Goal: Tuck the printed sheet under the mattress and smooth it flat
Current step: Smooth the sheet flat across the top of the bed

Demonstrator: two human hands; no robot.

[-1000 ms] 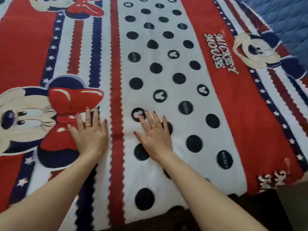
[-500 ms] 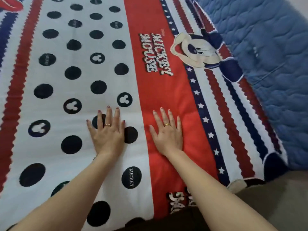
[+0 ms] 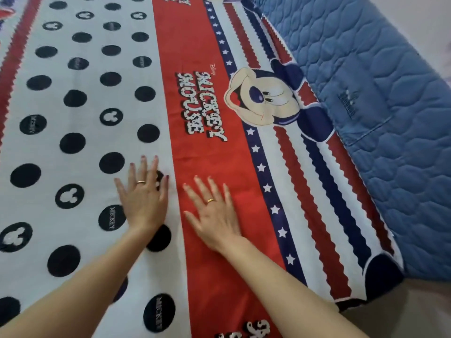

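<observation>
The printed sheet (image 3: 205, 152), red, white and navy with black dots and cartoon mouse prints, lies spread flat over the bed. My left hand (image 3: 144, 196) rests palm down on the white dotted band, fingers spread. Beside it, my right hand (image 3: 214, 215) lies flat on the red band, fingers apart. Both hands wear a gold ring and hold nothing. The sheet's right edge stops short of the blue quilted mattress cover (image 3: 380, 132), which shows bare along the right side.
The near edge of the bed runs along the bottom of the view. A strip of pale floor (image 3: 415, 311) shows at the lower right, past the bed's corner. A pale wall (image 3: 429, 23) stands at the upper right.
Both hands have slid to the right across the sheet, from the dotted band near the bow print to the border of the red band. More blue mattress cover has come into view.
</observation>
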